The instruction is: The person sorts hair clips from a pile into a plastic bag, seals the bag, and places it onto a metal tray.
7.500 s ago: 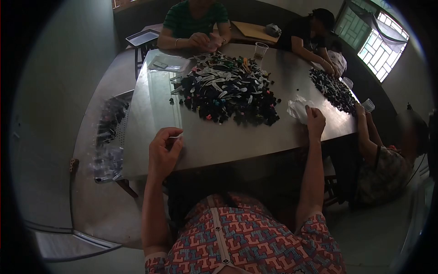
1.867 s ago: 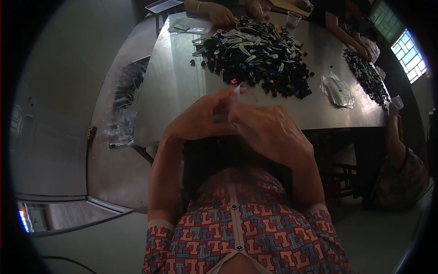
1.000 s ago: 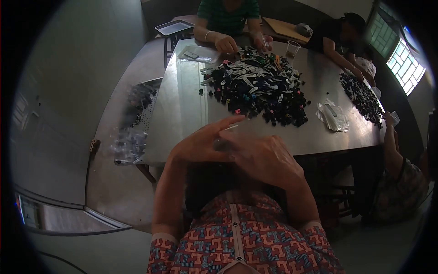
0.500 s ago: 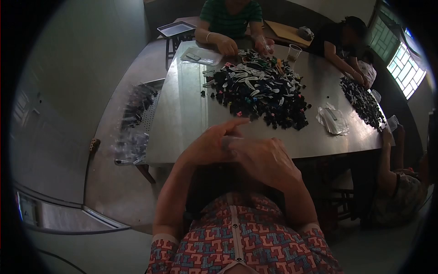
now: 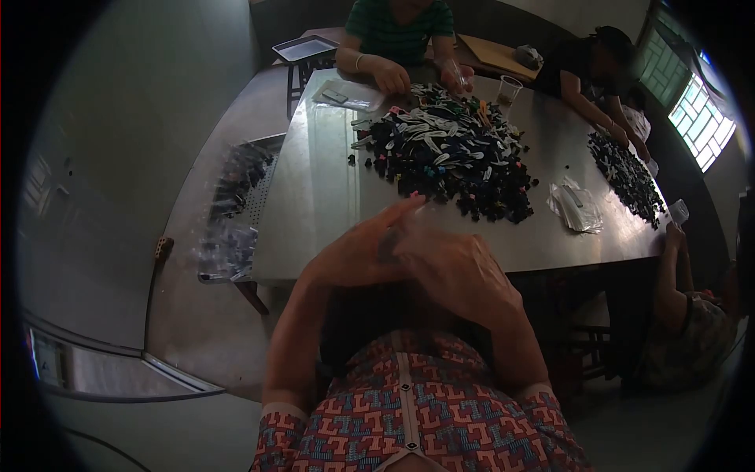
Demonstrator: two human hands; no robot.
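Both my hands meet over the near edge of the metal table point(image 5: 314, 181). My left hand point(image 5: 358, 248) points one finger toward the pile, with something small, dark and clear, blurred, at its palm. My right hand point(image 5: 456, 267) is curled against it, its fingers closed and smeared by motion around a clear, film-like thing too blurred to name. Just beyond my fingertips lies a heap of small black clips point(image 5: 495, 197) and white-and-dark clips point(image 5: 440, 130), with a few pink, blue and orange pieces among them.
Clear bags point(image 5: 576, 206) lie right of the heap, another bag point(image 5: 350, 94) at the far left corner, near a plastic cup point(image 5: 508, 90). A perforated tray point(image 5: 259, 189) with bagged items stands at left. Across the table sits a person point(image 5: 401, 35); others work at right beside a second pile point(image 5: 625, 177).
My left hand's pointing finger has tipped up toward the heap. My right hand has shifted slightly against it. At the right, a co-worker's hands have moved a little.
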